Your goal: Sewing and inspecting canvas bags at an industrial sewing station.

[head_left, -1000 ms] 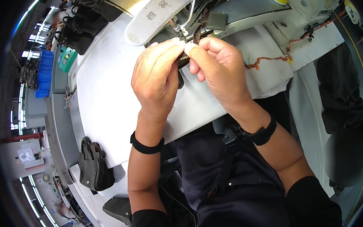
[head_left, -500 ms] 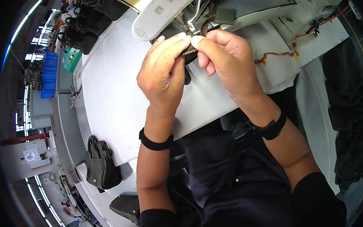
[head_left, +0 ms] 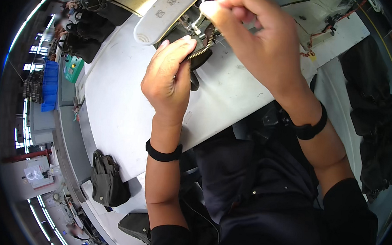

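Zip (head_left: 207, 46) with brass teeth curves along a dark piece (head_left: 201, 61) at the machine (head_left: 171, 14), beside the metal foot (head_left: 197, 31) and above the white table (head_left: 117, 90); the left hand (head_left: 168, 78) is at its left end, fingers close together, their tips touching the dark piece; whether the thumb pinches it from below, I cannot tell; the right hand (head_left: 261, 41) is raised, apart from the zip, its thumb tip in front of the machine, its fingers curled; whether they pinch anything, I cannot tell; each wrist wears a black band (head_left: 163, 152); a dark bag (head_left: 108, 180) is by the table's lower left edge; farther left are a green box (head_left: 73, 68) and a blue bin (head_left: 50, 86); dark goods (head_left: 372, 106) are at the far right.
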Tool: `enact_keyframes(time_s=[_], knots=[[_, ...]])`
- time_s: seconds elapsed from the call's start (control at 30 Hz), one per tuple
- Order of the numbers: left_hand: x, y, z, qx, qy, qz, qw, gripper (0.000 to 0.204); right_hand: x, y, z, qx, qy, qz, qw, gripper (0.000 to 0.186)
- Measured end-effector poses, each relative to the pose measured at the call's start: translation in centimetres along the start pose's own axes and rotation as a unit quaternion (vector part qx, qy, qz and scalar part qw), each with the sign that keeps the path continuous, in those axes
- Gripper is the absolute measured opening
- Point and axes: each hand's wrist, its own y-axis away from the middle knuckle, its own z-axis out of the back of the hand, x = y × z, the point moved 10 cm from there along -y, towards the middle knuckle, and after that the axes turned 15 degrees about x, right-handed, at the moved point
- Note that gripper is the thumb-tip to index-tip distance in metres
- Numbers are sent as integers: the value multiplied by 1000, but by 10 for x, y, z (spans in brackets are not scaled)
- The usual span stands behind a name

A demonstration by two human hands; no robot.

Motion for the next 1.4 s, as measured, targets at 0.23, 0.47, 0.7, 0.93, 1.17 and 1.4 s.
enact_keyframes(time_s=[0.23,0.47,0.7,0.93,1.17,1.4], knots=[[8,1,1,-2,31,7,999,29,12,-18,-7,-3,28,138,990,15],[7,0,-1,-14,54,12,998,26,-6,-8,-23,-18,137,59,989,19],[-18,1,-2,19,-32,5,999,26,-10,34,4,-32,61,61,996,16],[-24,0,4,13,-65,8,998,19,-57,56,-58,172,-369,-235,882,27],[-24,-5,-3,51,-81,25,995,18,-58,48,-73,157,-475,-284,818,26],[-27,-6,-5,37,-138,-17,990,21,-58,30,-55,126,-316,-246,907,24]])
